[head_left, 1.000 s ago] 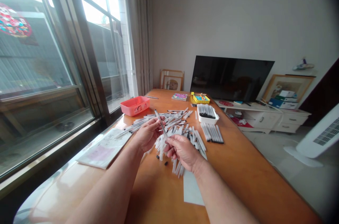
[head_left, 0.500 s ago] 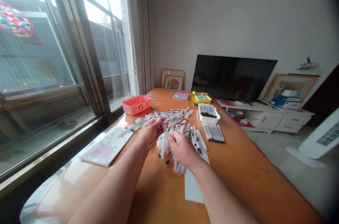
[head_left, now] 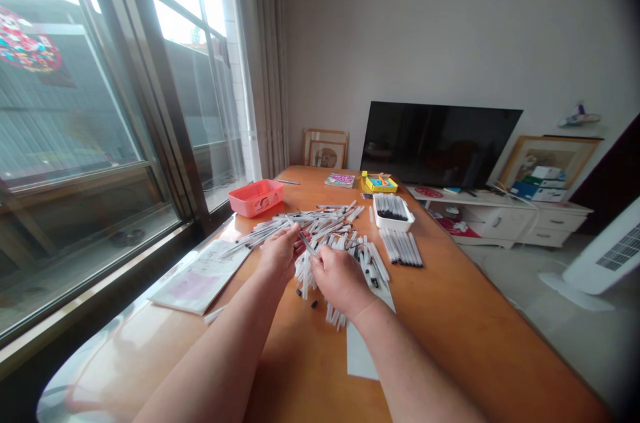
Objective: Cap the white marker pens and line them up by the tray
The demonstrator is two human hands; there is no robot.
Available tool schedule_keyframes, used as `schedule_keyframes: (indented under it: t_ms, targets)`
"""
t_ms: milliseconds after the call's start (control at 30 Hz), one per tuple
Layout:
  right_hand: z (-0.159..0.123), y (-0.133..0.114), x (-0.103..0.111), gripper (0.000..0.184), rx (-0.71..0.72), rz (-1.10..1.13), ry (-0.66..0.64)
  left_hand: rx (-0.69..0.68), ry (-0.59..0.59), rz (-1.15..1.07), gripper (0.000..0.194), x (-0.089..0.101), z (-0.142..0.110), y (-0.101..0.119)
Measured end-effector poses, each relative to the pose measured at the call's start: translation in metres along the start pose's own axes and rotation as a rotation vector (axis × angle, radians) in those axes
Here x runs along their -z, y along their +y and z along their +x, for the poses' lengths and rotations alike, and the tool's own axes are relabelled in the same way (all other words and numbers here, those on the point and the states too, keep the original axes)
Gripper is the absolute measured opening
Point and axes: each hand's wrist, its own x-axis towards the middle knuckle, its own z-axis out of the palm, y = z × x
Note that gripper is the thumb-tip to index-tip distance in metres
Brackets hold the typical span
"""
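My left hand (head_left: 284, 251) is closed on the upper end of a slim clear pen (head_left: 306, 242). The lower end of the same pen sits in the pinch of my right hand (head_left: 341, 278), so the pen slants between both hands. Beneath and around them spreads a loose heap of white tubes and pen parts (head_left: 325, 226), some with dark tips. A small black cap (head_left: 314, 304) lies in front of the heap. To the right, several assembled pens (head_left: 401, 248) with black ends are lined up in a row.
Behind that row stands a white tub (head_left: 394, 222) filled with pens. A red plastic basket (head_left: 257, 202) is at the back left, a notebook (head_left: 200, 280) nearer on the left. A yellow box (head_left: 380, 184) and booklet (head_left: 340, 180) lie farther back. White paper (head_left: 363, 356) is partly under my right arm.
My right hand has moved slightly left, closer to my left hand, and less of the pen shows between them. A white tube now shows beside my left forearm.
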Motion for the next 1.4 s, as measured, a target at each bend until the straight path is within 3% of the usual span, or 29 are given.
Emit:
schedule_keyframes:
  t_ms: [100, 267, 467, 567, 700, 767, 833, 900, 1033, 1200, 1400]
  targets:
    - [-0.001, 0.004, -0.006, 0.028, -0.097, 0.365, -0.051, 0.021, -0.11, 0.001, 0.015, 0.003, 0.0, 0.0]
    - [-0.003, 0.008, -0.007, 0.029, -0.32, 1.085, -0.267, 0.028, -0.328, -0.013, 0.028, 0.004, -0.004, 0.005]
    - [-0.005, 0.005, -0.006, 0.045, -0.361, 1.348, -0.451, 0.112, -0.482, 0.031, 0.027, 0.004, -0.013, 0.012]
    - [-0.005, 0.005, -0.009, 0.044, -0.309, 1.278, -0.396, 0.088, -0.46, 0.081, 0.024, 0.005, -0.013, 0.008]
    - [-0.004, 0.004, -0.01, 0.044, -0.216, 0.94, -0.206, 0.041, -0.356, 0.12, 0.025, 0.008, -0.003, 0.006]
    - [-0.007, -0.001, -0.007, 0.041, -0.157, 0.702, -0.139, 0.015, -0.256, 0.112, 0.024, 0.014, 0.007, 0.01]
    - [-0.012, -0.008, -0.004, 0.04, -0.077, 0.475, -0.098, -0.052, -0.065, 0.08, 0.02, 0.023, 0.019, 0.018]
    - [-0.017, -0.014, -0.002, 0.037, -0.009, 0.366, -0.072, -0.084, 0.062, 0.045, 0.018, 0.029, 0.025, 0.025]
    - [-0.017, -0.009, -0.004, 0.03, -0.07, 0.235, -0.025, -0.068, -0.07, 0.07, 0.018, 0.026, 0.019, 0.025]
    - [-0.004, 0.025, -0.005, 0.021, -0.159, 0.079, 0.062, -0.033, -0.154, 0.055, 0.016, 0.017, 0.009, 0.016]
    - [0.001, 0.038, -0.005, 0.038, -0.176, 0.171, 0.172, 0.027, -0.228, 0.039, 0.017, 0.017, 0.009, 0.013]
